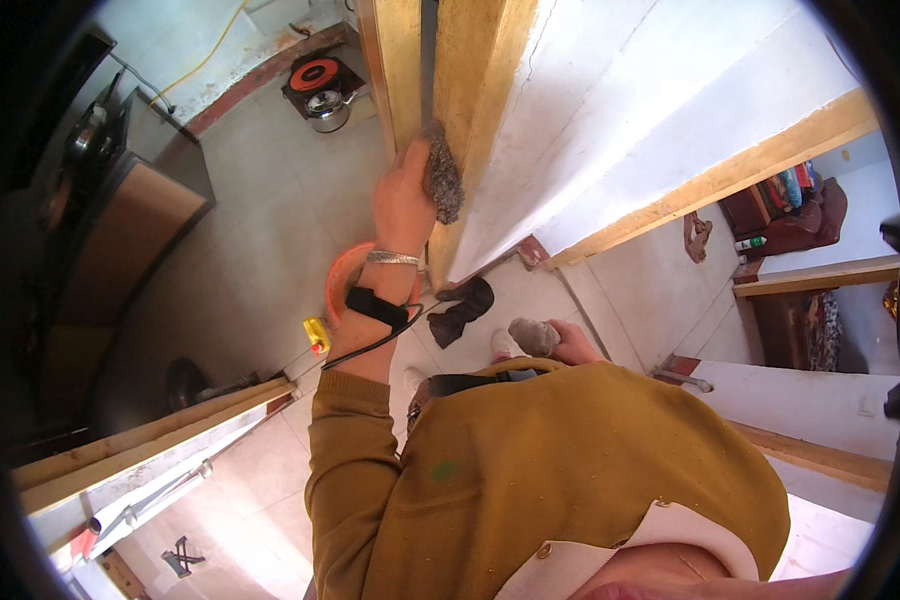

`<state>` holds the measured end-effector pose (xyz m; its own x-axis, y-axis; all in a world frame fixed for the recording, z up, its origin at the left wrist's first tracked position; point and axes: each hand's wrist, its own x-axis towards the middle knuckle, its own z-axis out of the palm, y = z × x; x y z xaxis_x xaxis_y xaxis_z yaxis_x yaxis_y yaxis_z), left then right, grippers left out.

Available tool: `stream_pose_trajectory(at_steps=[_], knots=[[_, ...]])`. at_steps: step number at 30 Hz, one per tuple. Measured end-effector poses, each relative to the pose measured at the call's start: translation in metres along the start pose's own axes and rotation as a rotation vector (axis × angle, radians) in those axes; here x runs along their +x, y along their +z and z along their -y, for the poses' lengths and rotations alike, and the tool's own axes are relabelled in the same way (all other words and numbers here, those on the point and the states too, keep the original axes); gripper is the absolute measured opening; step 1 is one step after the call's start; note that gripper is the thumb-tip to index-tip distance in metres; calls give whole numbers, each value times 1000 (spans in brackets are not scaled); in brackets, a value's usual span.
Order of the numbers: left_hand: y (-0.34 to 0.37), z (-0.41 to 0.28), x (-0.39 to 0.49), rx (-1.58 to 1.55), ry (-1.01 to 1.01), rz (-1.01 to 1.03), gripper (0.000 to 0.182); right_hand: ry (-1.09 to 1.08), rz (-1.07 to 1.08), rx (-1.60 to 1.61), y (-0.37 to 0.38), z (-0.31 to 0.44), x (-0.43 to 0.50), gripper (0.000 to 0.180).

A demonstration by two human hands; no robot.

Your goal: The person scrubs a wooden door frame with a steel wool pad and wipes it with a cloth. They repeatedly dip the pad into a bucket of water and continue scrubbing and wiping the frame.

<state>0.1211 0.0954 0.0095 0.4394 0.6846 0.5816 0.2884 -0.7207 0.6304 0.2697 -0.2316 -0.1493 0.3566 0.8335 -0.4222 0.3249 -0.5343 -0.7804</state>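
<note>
My left hand, raised ahead of me, holds a grey steel-wool-like scouring pad against the wooden door frame. A bracelet and a black strap with a cable are on that arm. Near my waist, my right hand grips a bunched grey cloth. Below my left forearm, partly hidden by it, an orange plastic basin stands on the floor. Beside the basin is a yellow bottle with a red cap. A dark cloth lies on the tiles near the frame's foot.
A metal kettle stands on the floor at the upper left, beside a round orange-topped object. A dark-edged cabinet is at the left. White walls and wooden frames border the doorways. A brown cloth-like item lies at the right.
</note>
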Motion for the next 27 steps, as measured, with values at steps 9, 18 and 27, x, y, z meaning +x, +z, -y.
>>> stream_pose_trajectory(at_steps=[9,18,27], knots=[[-5,43,-18,-174,-250,-408,14,-69,1,-67,-2,3,-1,38],[36,29,-59,-185,-304,-62,22,37,-22,60,-6,-8,-5,39],[52,17,-64,-213,-340,-129,26,26,-21,54,-8,2,-7,38]])
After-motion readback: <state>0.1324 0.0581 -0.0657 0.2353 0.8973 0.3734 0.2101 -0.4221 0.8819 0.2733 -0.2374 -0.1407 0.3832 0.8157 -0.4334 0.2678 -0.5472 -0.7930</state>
